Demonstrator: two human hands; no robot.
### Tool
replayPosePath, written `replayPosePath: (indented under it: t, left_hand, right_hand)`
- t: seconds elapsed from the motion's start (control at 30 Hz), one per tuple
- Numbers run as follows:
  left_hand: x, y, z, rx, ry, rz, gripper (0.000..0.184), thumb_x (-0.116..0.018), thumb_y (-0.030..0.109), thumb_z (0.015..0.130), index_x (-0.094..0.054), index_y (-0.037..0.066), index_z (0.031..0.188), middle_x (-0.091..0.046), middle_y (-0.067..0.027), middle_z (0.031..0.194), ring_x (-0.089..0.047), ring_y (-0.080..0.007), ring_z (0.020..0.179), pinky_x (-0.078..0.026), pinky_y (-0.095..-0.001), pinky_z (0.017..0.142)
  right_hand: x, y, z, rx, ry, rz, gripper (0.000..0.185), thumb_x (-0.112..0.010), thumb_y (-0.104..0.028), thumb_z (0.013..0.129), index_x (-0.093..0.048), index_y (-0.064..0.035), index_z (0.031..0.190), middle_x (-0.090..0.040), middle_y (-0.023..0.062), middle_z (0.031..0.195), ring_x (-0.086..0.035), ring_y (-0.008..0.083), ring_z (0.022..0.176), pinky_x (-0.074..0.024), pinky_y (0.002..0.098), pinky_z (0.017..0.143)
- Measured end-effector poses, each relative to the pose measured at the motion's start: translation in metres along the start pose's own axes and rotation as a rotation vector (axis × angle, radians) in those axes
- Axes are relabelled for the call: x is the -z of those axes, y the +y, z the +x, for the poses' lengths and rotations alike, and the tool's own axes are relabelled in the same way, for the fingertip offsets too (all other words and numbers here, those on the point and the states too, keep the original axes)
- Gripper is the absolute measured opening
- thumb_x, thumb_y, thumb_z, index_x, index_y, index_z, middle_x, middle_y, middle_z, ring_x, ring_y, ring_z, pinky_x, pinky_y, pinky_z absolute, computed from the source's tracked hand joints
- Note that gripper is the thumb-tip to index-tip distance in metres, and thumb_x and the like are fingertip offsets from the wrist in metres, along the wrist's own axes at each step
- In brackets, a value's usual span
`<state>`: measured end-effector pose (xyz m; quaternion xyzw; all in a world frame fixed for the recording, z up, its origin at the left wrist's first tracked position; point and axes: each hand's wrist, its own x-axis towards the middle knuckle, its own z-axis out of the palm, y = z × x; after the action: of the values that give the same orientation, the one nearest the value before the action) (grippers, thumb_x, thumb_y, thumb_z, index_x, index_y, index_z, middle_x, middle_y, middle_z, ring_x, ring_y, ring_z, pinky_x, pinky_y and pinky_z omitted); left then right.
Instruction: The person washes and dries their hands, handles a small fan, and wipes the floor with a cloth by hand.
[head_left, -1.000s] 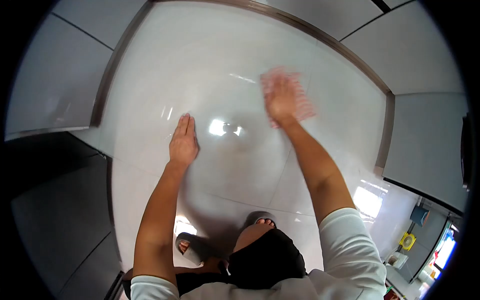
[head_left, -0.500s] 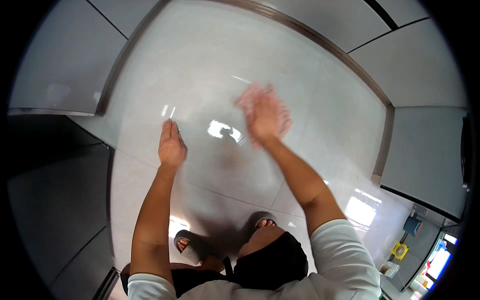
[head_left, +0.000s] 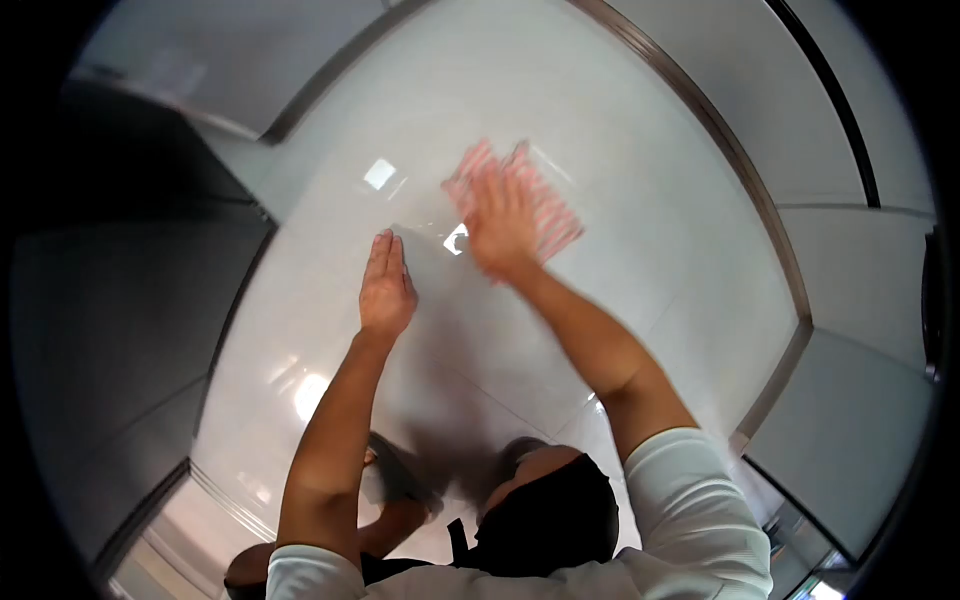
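Note:
A pink-and-white striped cloth (head_left: 552,218) lies spread on the glossy pale floor (head_left: 640,300). On top of it my right hand (head_left: 500,222) presses flat, fingers extended and somewhat apart, with cloth showing beyond the fingertips and to the right. To the left, my left hand (head_left: 388,285) rests on the bare floor with its fingers stretched forward, holding nothing. Part of the cloth is hidden under my right palm.
Grey cabinets (head_left: 870,400) with a brown baseboard (head_left: 745,165) border the floor on the right. A dark cabinet (head_left: 120,320) stands at the left. My knee and a grey slipper (head_left: 395,475) are near the bottom.
The view has turned. My right hand and the cloth have moved left across the floor, nearer my left hand. My left hand remains flat on the floor.

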<state>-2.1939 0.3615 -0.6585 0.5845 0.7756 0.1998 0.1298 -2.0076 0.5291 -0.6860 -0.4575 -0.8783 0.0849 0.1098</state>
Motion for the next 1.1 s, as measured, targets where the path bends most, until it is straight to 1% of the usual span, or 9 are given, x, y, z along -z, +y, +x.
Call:
replayPosePath:
  t: [0.1,0.23,0.47,0.63,0.73,0.83,0.9,0.97,1.1]
  left_hand:
    - [0.015,-0.023,-0.033,0.154,0.047,0.012,0.049,-0.058,0.002,0.106,-0.057,-0.006,0.154,-0.052,-0.0232,0.166,-0.046,-0.0393,0.157,-0.042,-0.0453,0.130]
    - [0.045,-0.056,-0.099,0.302,0.018,0.096,0.048,-0.056,0.005,0.108,-0.057,-0.006,0.154,-0.052,-0.0239,0.167,-0.045,-0.0394,0.158,-0.040,-0.0455,0.131]
    - [0.072,-0.088,-0.224,0.574,0.048,0.126,0.048,-0.052,0.010,0.111,-0.057,-0.005,0.156,-0.050,-0.0224,0.169,-0.044,-0.0385,0.160,-0.038,-0.0457,0.132]
    - [0.082,-0.085,-0.267,0.708,0.014,0.131,0.050,-0.051,0.010,0.110,-0.054,-0.003,0.158,-0.048,-0.0214,0.170,-0.041,-0.0383,0.161,-0.037,-0.0452,0.133]
    - [0.086,-0.101,-0.262,0.689,-0.010,0.162,0.052,-0.051,0.012,0.110,-0.052,-0.002,0.160,-0.046,-0.0206,0.172,-0.041,-0.0389,0.161,-0.036,-0.0455,0.133]
    - [0.072,-0.108,-0.259,0.709,-0.001,0.184,0.055,-0.052,0.016,0.110,-0.049,-0.002,0.163,-0.043,-0.0199,0.174,-0.038,-0.0400,0.162,-0.035,-0.0459,0.133]
    - [0.076,-0.119,-0.248,0.691,0.045,0.221,0.060,-0.052,0.022,0.111,-0.044,-0.004,0.165,-0.038,-0.0229,0.176,-0.035,-0.0417,0.163,-0.031,-0.0486,0.135]
    - [0.068,-0.137,-0.245,0.684,-0.011,0.263,0.062,-0.052,0.019,0.111,-0.041,-0.004,0.167,-0.036,-0.0225,0.177,-0.036,-0.0415,0.163,-0.033,-0.0481,0.134]
    - [0.071,-0.148,-0.253,0.643,-0.026,0.266,0.062,-0.054,0.015,0.109,-0.042,-0.004,0.166,-0.038,-0.0200,0.177,-0.041,-0.0392,0.161,-0.039,-0.0444,0.131]
  right_hand:
    - [-0.001,-0.080,-0.056,0.138,-0.083,0.062,0.068,-0.057,-0.041,0.109,-0.046,-0.0086,0.167,-0.039,0.0149,0.176,-0.033,0.0424,0.162,-0.0207,0.0599,0.134]
    - [0.019,-0.066,-0.060,0.373,-0.283,0.057,0.066,-0.050,-0.044,0.113,-0.043,-0.0104,0.169,-0.037,0.0184,0.177,-0.031,0.0416,0.164,-0.0188,0.0596,0.135]
    - [-0.002,-0.019,0.010,0.047,-0.030,-0.100,0.069,-0.045,-0.043,0.114,-0.039,-0.0023,0.170,-0.037,0.0210,0.177,-0.031,0.0430,0.164,-0.0183,0.0590,0.135]
    - [-0.035,-0.136,-0.095,0.314,-0.153,0.058,0.072,-0.058,-0.034,0.107,-0.041,-0.0023,0.169,-0.039,0.0230,0.175,-0.031,0.0476,0.162,-0.0189,0.0630,0.134]
    - [-0.034,-0.203,-0.160,0.670,-0.294,0.130,0.067,-0.049,-0.044,0.111,-0.045,-0.0075,0.167,-0.035,0.0202,0.178,-0.023,0.0418,0.168,-0.0157,0.0610,0.136]
    - [-0.018,-0.182,-0.132,0.700,-0.441,0.130,0.065,-0.047,-0.042,0.114,-0.044,-0.0058,0.168,-0.037,0.0215,0.177,-0.024,0.0420,0.168,-0.0164,0.0586,0.136]
    - [-0.001,-0.151,-0.082,0.480,-0.426,0.049,0.065,-0.044,-0.041,0.115,-0.041,-0.0041,0.169,-0.038,0.0224,0.176,-0.023,0.0435,0.167,-0.0166,0.0563,0.136]
    - [-0.038,-0.104,-0.029,0.375,-0.070,-0.043,0.068,-0.043,-0.041,0.116,-0.036,-0.0034,0.171,-0.037,0.0231,0.176,-0.023,0.0450,0.167,-0.0162,0.0554,0.136]
    - [-0.052,-0.120,0.067,0.145,-0.052,-0.043,0.067,-0.040,-0.043,0.115,-0.040,-0.0040,0.169,-0.039,0.0204,0.175,-0.029,0.0417,0.165,-0.0166,0.0553,0.136]
